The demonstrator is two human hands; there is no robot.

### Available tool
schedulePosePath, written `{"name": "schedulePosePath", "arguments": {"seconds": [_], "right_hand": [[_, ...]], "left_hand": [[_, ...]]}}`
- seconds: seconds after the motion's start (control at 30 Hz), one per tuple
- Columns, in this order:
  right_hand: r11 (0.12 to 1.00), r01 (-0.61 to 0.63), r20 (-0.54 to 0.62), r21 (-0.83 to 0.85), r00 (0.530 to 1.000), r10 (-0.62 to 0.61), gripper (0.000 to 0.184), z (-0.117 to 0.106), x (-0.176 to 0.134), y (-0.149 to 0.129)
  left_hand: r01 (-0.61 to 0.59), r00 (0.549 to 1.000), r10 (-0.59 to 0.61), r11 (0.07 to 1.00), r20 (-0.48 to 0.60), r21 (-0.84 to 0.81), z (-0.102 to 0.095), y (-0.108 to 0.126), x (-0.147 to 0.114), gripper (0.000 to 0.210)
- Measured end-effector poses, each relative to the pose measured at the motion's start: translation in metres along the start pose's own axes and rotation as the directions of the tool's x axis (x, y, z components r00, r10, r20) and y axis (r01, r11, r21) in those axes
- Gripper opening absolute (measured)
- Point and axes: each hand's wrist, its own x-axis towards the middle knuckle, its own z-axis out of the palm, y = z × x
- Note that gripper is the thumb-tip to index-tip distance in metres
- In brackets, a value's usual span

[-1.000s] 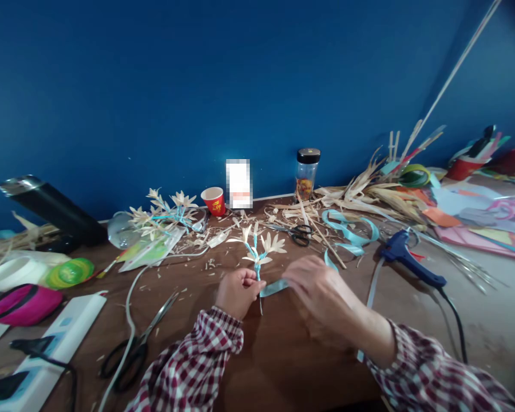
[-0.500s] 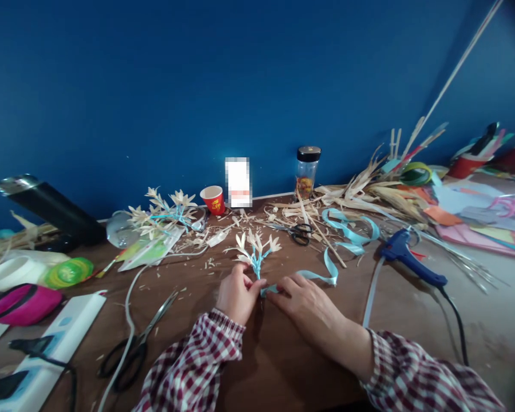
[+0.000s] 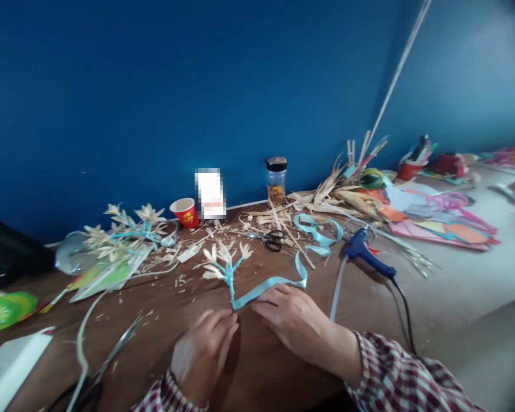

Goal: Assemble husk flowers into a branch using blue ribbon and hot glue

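A small spray of pale husk flowers (image 3: 226,255) stands tilted on a stem wrapped in light blue ribbon. My left hand (image 3: 206,350) is closed at the stem's lower end, its fingertips pressed together there. From that end a light blue ribbon (image 3: 278,281) runs right and loops back across the table. My right hand (image 3: 302,323) lies palm down, its bent fingers closed at the ribbon's near edge; the thumb side is partly hidden. A finished-looking bunch of similar flowers (image 3: 131,232) lies at the left back.
Black-handled scissors (image 3: 274,240) lie among husk scraps, and larger scissors (image 3: 120,343) at front left. A blue glue gun (image 3: 369,254) with its cord is at right. A red paper cup (image 3: 185,213), a lidded jar (image 3: 277,182) and coloured paper (image 3: 438,220) stand or lie along the back.
The view has turned to the right, so things sit farther left. My left hand has slid from beside the flower stem down to its lower end. More ribbon shows between my hands.
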Motion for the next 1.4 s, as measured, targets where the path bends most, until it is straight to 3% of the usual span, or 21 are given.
{"name": "schedulePosePath", "arguments": {"seconds": [0.07, 0.13, 0.2, 0.27, 0.33, 0.43, 0.63, 0.8, 0.87, 0.97, 1.13, 1.27, 1.33, 1.37, 1.4], "right_hand": [[0.996, -0.092, -0.079, -0.007, 0.993, 0.091, 0.019, -0.015, -0.016, 0.012], [0.965, -0.254, -0.183, -0.062, 0.954, 0.239, 0.019, -0.031, -0.036, 0.031], [0.873, -0.45, -0.291, -0.188, 0.875, 0.388, 0.017, -0.046, -0.057, 0.057], [0.719, -0.626, -0.378, -0.303, 0.771, 0.512, 0.015, -0.054, -0.076, 0.085], [0.586, -0.715, -0.383, -0.382, 0.7, 0.603, 0.02, -0.055, -0.091, 0.108], [0.513, -0.746, -0.356, -0.426, 0.659, 0.662, 0.022, -0.047, -0.103, 0.131], [0.607, -0.72, -0.435, -0.337, 0.691, 0.577, 0.024, -0.042, -0.117, 0.144], [0.685, -0.702, -0.564, -0.195, 0.651, 0.508, 0.034, -0.056, -0.131, 0.151], [0.687, -0.695, -0.578, -0.212, 0.656, 0.485, 0.035, -0.065, -0.135, 0.155], [0.682, -0.664, -0.569, -0.308, 0.703, 0.428, 0.035, -0.077, -0.137, 0.16], [0.71, -0.623, -0.616, -0.329, 0.711, 0.339, 0.033, -0.091, -0.136, 0.165], [0.726, -0.643, -0.663, -0.243, 0.657, 0.359, 0.034, -0.099, -0.136, 0.162], [0.756, -0.628, -0.654, -0.182, 0.652, 0.384, 0.033, -0.104, -0.136, 0.158], [0.768, -0.629, -0.652, -0.123, 0.634, 0.415, 0.032, -0.106, -0.136, 0.155], [0.771, -0.636, -0.662, -0.016, 0.585, 0.469, 0.031, -0.108, -0.134, 0.151]], "left_hand": [[-0.046, 0.997, 0.05, 0.997, -0.059, 0.066, 0.003, 0.0, -0.001, 0.018], [-0.068, 0.994, 0.078, 0.991, -0.083, 0.114, 0.005, 0.0, -0.003, 0.017], [-0.075, 0.992, 0.088, 0.988, -0.088, 0.137, 0.006, 0.0, -0.004, 0.018], [-0.075, 0.992, 0.089, 0.986, -0.091, 0.151, 0.007, 0.0, -0.005, 0.021], [-0.074, 0.991, 0.091, 0.983, -0.096, 0.166, 0.008, 0.0, -0.005, 0.024], [-0.079, 0.989, 0.101, 0.978, -0.108, 0.191, 0.008, 0.0, -0.005, 0.026], [-0.087, 0.987, 0.112, 0.978, -0.119, 0.192, 0.008, -0.002, -0.005, 0.03], [-0.085, 0.988, 0.103, 0.984, -0.113, 0.156, 0.009, -0.003, -0.006, 0.03], [-0.079, 0.988, 0.096, 0.987, -0.119, 0.14, 0.009, -0.003, -0.005, 0.029], [-0.081, 0.986, 0.099, 0.988, -0.137, 0.129, 0.009, -0.002, -0.004, 0.026], [-0.102, 0.981, 0.125, 0.983, -0.146, 0.154, 0.008, -0.002, -0.004, 0.025], [-0.117, 0.982, 0.142, 0.976, -0.127, 0.184, 0.008, -0.003, -0.004, 0.024], [-0.114, 0.983, 0.138, 0.975, -0.122, 0.191, 0.008, -0.003, -0.005, 0.023], [-0.112, 0.983, 0.136, 0.975, -0.122, 0.192, 0.008, -0.003, -0.005, 0.023], [-0.111, 0.983, 0.137, 0.975, -0.126, 0.191, 0.008, -0.002, -0.005, 0.024]]}}
